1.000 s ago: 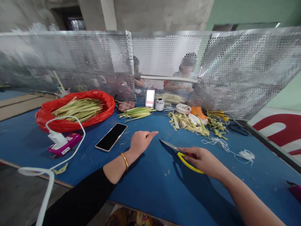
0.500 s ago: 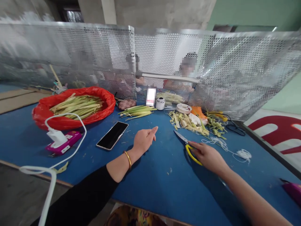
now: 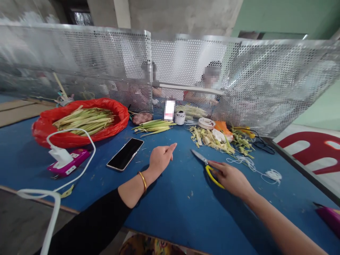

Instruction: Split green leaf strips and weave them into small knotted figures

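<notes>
My left hand (image 3: 158,158) rests on the blue table (image 3: 172,205) with the index finger stretched forward and the other fingers curled, holding nothing; a gold bangle sits on the wrist. My right hand (image 3: 230,178) lies over the yellow handles of a pair of scissors (image 3: 204,163) that lie on the table, blades pointing away to the left. A small bundle of green leaf strips (image 3: 154,126) lies beyond the left hand. A heap of leaf trimmings (image 3: 212,139) is beyond the scissors.
A red bag of leaf strips (image 3: 79,122) sits far left. A black phone (image 3: 125,153), a pink power bank with white charger (image 3: 66,163) and cable lie left. White string (image 3: 255,166) trails right. A perforated metal screen (image 3: 186,78) bounds the table; other people sit behind it.
My right hand has slid the scissors away from me and to the right across the table. The left hand has stayed in place, its finger a little more extended.
</notes>
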A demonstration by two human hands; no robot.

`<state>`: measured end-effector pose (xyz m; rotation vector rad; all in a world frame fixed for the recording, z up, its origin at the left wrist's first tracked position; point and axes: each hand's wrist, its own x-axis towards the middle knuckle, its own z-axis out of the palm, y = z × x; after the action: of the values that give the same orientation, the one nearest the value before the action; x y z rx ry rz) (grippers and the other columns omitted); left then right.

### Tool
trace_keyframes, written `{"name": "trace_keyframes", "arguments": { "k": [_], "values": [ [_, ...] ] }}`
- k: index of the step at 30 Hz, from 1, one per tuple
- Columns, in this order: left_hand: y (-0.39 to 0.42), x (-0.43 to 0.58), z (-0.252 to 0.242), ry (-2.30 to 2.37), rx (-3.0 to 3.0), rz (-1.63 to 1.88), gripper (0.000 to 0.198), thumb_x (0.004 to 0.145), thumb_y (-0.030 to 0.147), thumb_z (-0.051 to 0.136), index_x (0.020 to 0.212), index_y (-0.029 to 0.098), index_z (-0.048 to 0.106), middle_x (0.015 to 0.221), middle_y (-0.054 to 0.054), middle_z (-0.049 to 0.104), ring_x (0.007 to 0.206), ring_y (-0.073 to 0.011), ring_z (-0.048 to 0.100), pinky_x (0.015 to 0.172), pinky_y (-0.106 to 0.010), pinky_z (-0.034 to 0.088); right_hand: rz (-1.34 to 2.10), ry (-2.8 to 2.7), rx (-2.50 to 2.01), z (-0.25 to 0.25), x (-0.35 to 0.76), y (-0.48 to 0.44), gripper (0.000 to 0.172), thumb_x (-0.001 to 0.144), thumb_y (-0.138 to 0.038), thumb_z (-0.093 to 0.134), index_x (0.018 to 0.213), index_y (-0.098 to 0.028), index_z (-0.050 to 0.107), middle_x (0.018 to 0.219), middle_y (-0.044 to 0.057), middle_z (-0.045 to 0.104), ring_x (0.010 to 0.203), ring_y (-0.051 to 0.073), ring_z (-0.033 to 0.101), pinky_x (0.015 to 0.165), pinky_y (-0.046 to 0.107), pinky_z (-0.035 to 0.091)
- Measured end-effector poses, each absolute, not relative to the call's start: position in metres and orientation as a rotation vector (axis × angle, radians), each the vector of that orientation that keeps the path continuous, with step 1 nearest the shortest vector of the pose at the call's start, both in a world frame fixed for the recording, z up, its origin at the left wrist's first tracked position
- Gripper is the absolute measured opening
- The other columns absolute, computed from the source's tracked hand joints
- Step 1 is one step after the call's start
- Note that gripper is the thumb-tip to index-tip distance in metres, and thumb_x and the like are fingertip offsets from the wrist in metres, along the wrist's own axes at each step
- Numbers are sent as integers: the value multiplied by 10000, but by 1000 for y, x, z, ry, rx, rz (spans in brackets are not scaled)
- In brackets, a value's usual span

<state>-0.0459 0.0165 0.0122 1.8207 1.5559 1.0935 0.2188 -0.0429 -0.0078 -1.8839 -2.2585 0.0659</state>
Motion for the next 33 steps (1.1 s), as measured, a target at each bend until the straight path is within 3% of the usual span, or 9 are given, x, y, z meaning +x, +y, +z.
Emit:
{"name": "trace_keyframes", "arguments": {
  "k": [8,11,13,17,21,24,28,31,33],
  "values": [
    [20,-46,8,1466,1457,1129,626,635,657,664,417,208,285,360,72,295,373,-69,290,435,-248,228,235,-2313,-1741,-9,212,-38,404,895,-283,436,1262,-280,604,1178,80,665,893,219,679,768,313,523],
    [22,-47,11,1323,1299,1225,476,633,538,729,509,193,426,449,66,422,426,-69,379,450,-218,302,80,-2095,-2014,-3,225,-38,411,905,-344,424,1255,-243,613,1094,113,685,814,238,679,705,338,524],
    [24,-47,13,1229,1184,1266,320,667,457,721,667,183,557,572,47,536,459,-67,442,461,-205,348,275,-2193,-1769,1,229,-48,418,921,-363,408,1285,-256,584,1075,84,695,831,208,668,727,300,522],
    [25,-47,9,1209,1059,1246,324,744,488,630,718,166,605,486,66,476,341,-46,321,366,-204,267,612,-2423,-1441,3,225,-66,392,912,-316,446,1278,-303,588,1205,50,658,1033,222,636,849,293,509],
    [25,-48,4,1184,962,1205,488,719,591,632,511,187,456,339,87,320,297,-45,253,345,-207,238,101,-2181,-1853,-6,241,-50,390,899,-346,424,1211,-265,643,1142,89,686,860,248,692,711,329,539],
    [26,-50,7,1121,895,1209,475,721,580,651,533,180,476,364,73,372,327,-53,333,395,-211,341,-132,-1999,-2027,-15,265,-34,426,911,-405,388,1214,-242,638,1040,104,717,779,267,697,594,323,525],
    [26,-53,16,752,685,1171,529,852,611,446,958,125,626,921,-116,685,819,-171,660,769,-306,527,-293,-1979,-2118,-24,278,-26,462,934,-379,331,1273,-185,576,1075,136,686,771,282,688,600,359,527],
    [24,-51,17,456,448,1096,664,892,622,312,1156,65,558,1283,-202,557,1143,-258,574,976,-368,453,-476,-2059,-2152,-19,259,-26,450,941,-304,307,1147,-84,641,988,205,679,818,331,666,704,442,521],
    [22,-47,13,418,412,1063,674,905,599,297,1250,55,497,1365,-207,490,1204,-278,530,1021,-384,414,-633,-2137,-1933,-7,227,-30,462,945,-335,328,1128,-47,639,1105,256,632,1060,382,585,887,501,457]
  ]
}}
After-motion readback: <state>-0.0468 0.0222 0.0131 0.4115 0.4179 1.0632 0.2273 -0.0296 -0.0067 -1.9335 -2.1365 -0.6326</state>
